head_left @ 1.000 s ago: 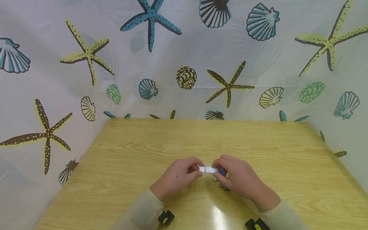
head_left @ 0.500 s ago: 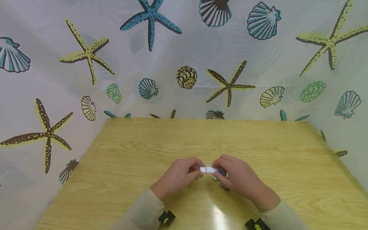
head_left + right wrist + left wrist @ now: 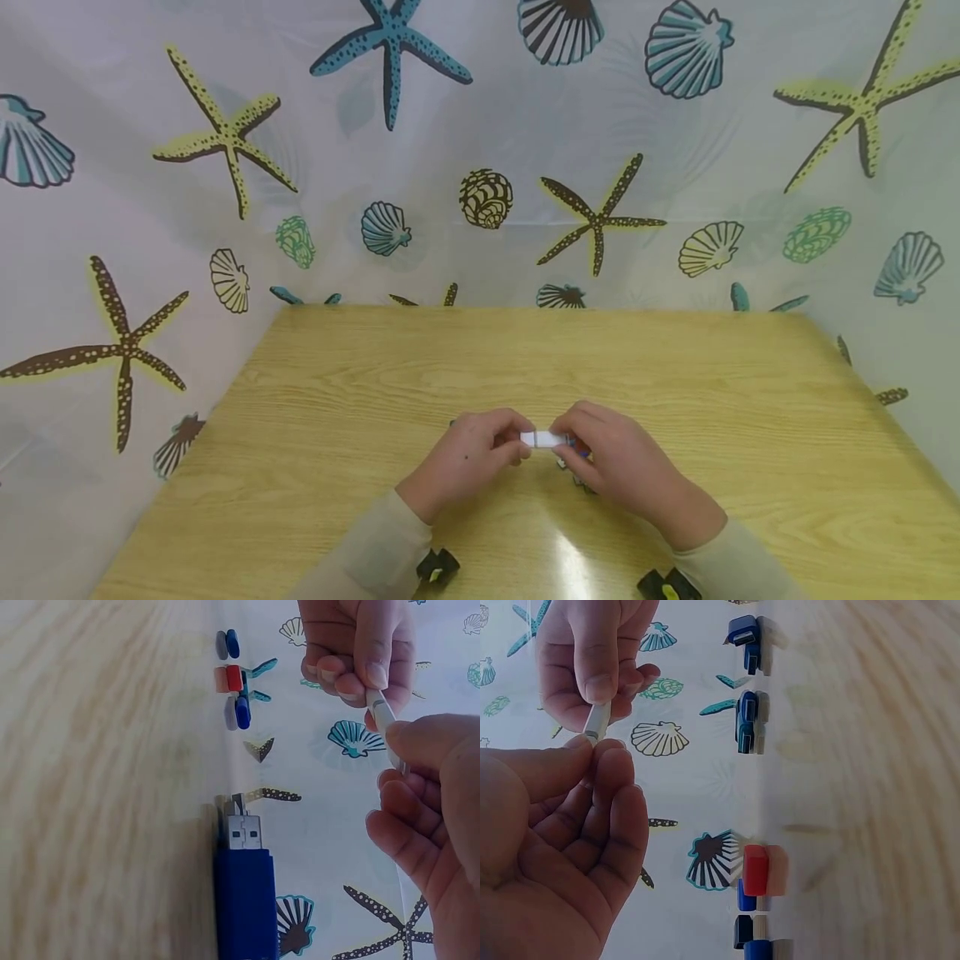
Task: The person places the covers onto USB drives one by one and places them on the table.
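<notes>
- Left grip (image 3: 474,456): closed at the tips, thumb and fingers pinching one end of the white stick (image 3: 547,440).
- Right grip (image 3: 621,460): likewise closed, pinching the opposite end. The white stick thus spans the gap between the two grips, raised above the tabletop (image 3: 375,367). A thin grey seam (image 3: 536,440) crosses it, nearer the left grip.
- Below the right grip, on the tabletop, we note a blue stick (image 3: 246,904) with a bare metal plug (image 3: 244,834).
- Below the left grip: a red piece (image 3: 756,870), a blue piece (image 3: 747,896) just beside it, and a dark piece (image 3: 742,932) farther to the left. The left grip largely screens these from the head view.
- Unknown: we cannot tell how firmly the white stick is seated at its seam, since fingertips cover both ends.
- Risk, slip: we judge the holding surface small. A smooth end could slide out if either pinch slackens.
- Risk, binding: if one grip tilts against the other, the joint could jam or strain at the seam.
- Risk, sudden parting: force built up along the stick could release abruptly, jerking the grips apart and dropping a part.
- Risk, disturbance: a falling part, or the right grip sinking, could knock the loose pieces underneath.
</notes>
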A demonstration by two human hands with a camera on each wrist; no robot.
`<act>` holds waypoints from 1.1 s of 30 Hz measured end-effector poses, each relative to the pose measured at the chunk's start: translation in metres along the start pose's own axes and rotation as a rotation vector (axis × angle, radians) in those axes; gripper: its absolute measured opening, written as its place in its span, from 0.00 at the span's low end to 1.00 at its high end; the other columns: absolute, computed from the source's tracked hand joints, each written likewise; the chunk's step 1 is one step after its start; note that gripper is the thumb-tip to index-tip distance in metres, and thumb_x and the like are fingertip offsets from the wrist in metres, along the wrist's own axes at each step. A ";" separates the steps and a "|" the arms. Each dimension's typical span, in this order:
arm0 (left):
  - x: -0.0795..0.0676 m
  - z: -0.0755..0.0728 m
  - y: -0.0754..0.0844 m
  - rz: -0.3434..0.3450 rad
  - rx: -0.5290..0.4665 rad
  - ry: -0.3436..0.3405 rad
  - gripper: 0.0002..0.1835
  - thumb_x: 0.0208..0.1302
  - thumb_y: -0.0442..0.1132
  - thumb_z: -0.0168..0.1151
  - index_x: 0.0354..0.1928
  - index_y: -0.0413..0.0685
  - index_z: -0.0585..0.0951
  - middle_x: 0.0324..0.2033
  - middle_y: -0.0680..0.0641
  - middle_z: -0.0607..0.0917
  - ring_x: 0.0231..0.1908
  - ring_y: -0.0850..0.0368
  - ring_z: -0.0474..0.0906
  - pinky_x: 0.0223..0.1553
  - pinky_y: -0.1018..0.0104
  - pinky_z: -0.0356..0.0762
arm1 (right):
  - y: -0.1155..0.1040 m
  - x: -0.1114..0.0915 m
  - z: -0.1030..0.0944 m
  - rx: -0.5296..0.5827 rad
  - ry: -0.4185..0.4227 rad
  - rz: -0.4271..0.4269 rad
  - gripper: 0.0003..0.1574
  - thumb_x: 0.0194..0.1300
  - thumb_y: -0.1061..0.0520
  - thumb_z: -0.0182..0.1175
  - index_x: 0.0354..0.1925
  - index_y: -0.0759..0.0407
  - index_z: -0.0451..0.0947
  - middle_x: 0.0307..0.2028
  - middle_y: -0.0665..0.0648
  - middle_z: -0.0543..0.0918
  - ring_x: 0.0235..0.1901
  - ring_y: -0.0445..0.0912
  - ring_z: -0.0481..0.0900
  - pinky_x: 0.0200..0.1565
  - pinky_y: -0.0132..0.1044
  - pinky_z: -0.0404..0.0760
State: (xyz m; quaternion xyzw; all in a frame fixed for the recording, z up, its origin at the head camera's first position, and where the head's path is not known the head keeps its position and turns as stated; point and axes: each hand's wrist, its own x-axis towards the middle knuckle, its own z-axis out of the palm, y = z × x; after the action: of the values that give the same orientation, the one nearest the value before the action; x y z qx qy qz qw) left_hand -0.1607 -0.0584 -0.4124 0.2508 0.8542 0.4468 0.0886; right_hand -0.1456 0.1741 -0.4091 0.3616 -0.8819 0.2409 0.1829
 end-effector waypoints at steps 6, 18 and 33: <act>0.001 0.000 0.000 -0.007 0.040 -0.002 0.05 0.70 0.38 0.66 0.46 0.53 0.83 0.31 0.54 0.87 0.28 0.65 0.78 0.32 0.68 0.77 | 0.000 0.000 0.002 -0.011 -0.002 0.021 0.13 0.60 0.61 0.74 0.42 0.55 0.80 0.37 0.45 0.79 0.31 0.38 0.77 0.33 0.30 0.79; 0.000 0.001 0.001 -0.031 0.192 0.021 0.09 0.72 0.43 0.65 0.51 0.56 0.82 0.30 0.64 0.81 0.28 0.66 0.74 0.31 0.69 0.75 | 0.000 0.001 0.001 -0.067 -0.074 0.134 0.10 0.63 0.53 0.72 0.40 0.48 0.80 0.32 0.41 0.77 0.29 0.39 0.76 0.31 0.29 0.76; -0.001 -0.004 -0.004 -0.088 0.177 0.048 0.12 0.73 0.44 0.62 0.54 0.54 0.82 0.35 0.64 0.82 0.35 0.65 0.77 0.40 0.64 0.77 | 0.024 -0.003 -0.002 -0.072 -0.181 0.434 0.08 0.66 0.52 0.69 0.42 0.50 0.81 0.33 0.44 0.76 0.30 0.39 0.72 0.33 0.36 0.75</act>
State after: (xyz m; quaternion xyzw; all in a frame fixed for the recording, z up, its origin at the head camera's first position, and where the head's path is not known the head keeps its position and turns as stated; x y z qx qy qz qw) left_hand -0.1625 -0.0636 -0.4137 0.2092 0.9024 0.3710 0.0653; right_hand -0.1607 0.1917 -0.4157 0.1768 -0.9598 0.2097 0.0599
